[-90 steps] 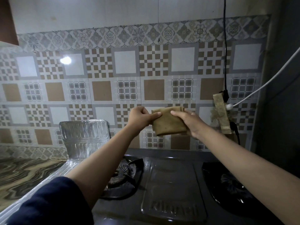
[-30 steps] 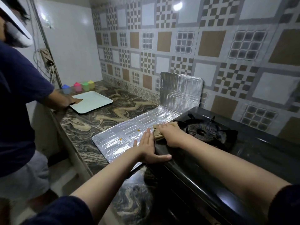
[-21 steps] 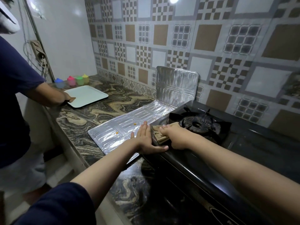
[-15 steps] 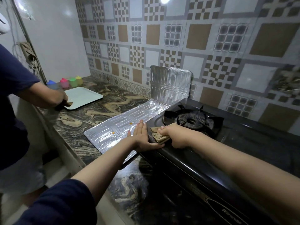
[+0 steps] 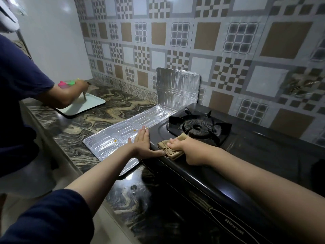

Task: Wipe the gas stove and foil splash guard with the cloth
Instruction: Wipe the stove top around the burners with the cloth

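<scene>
A black gas stove (image 5: pixel 246 155) stands on the marbled counter, its left burner (image 5: pixel 198 127) near the back. My right hand (image 5: pixel 182 147) presses a folded tan cloth (image 5: pixel 169 148) onto the stove's front left corner. My left hand (image 5: pixel 143 143) lies flat with straight fingers on the foil splash guard (image 5: pixel 109 140), right against the stove's left edge. The guard has a flat part on the counter and an upright panel (image 5: pixel 177 88) against the tiled wall. A few small yellow crumbs sit on the flat foil.
Another person (image 5: pixel 21 95) in a dark shirt stands at the left, reaching over a white tray (image 5: pixel 91 104) on the counter (image 5: pixel 70 131). Coloured small containers (image 5: pixel 66 84) sit behind that arm. The patterned tile wall runs behind the stove.
My right hand has slid the cloth toward the stove's front left corner. My left hand stays flat on the foil. The other person's arm has lifted over the tray.
</scene>
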Motion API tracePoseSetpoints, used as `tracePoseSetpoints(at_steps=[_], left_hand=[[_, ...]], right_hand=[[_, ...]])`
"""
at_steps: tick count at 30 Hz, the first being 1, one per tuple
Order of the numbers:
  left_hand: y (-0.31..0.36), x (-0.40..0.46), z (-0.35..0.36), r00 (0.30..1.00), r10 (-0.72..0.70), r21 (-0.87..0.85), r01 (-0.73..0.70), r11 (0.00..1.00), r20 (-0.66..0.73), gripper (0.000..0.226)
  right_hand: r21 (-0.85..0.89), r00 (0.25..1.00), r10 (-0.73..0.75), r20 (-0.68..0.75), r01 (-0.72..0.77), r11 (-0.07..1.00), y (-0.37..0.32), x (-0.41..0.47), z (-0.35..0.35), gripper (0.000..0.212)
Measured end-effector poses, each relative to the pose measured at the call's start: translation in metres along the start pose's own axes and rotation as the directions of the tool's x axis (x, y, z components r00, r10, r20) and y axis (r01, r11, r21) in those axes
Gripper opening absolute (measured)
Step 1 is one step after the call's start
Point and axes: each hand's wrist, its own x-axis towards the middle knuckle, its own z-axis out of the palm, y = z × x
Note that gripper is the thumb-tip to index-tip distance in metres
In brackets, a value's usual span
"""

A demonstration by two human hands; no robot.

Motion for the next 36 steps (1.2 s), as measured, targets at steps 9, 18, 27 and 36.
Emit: tracePoseSetpoints(at_steps=[9,18,27,36], left_hand=[[0.004,-0.006,-0.001,0.998,-0.038,0.010,0.039,0.999,-0.045,0.124],[0.067,-0.014,0.012,0.975,-0.028,0.040,0.038,0.998,-0.222,0.095],[0.120,-0.022,0.047,0.967,-0.060,0.187,0.109,0.976,-0.249,0.095],[0.120,-0.027,0.052,0.956,-0.041,0.184,0.098,0.978,-0.290,0.094]], right_hand=[[-0.043,0.998,-0.067,0.016,0.068,0.997,0.018,-0.043,0.007,0.081],[-0.075,0.985,-0.172,0.026,0.174,0.982,0.036,-0.081,0.005,0.079],[-0.018,0.983,-0.169,0.072,0.170,0.985,0.063,-0.137,0.012,0.087],[-0.012,0.975,-0.179,0.135,0.182,0.983,0.075,-0.171,0.014,0.081]])
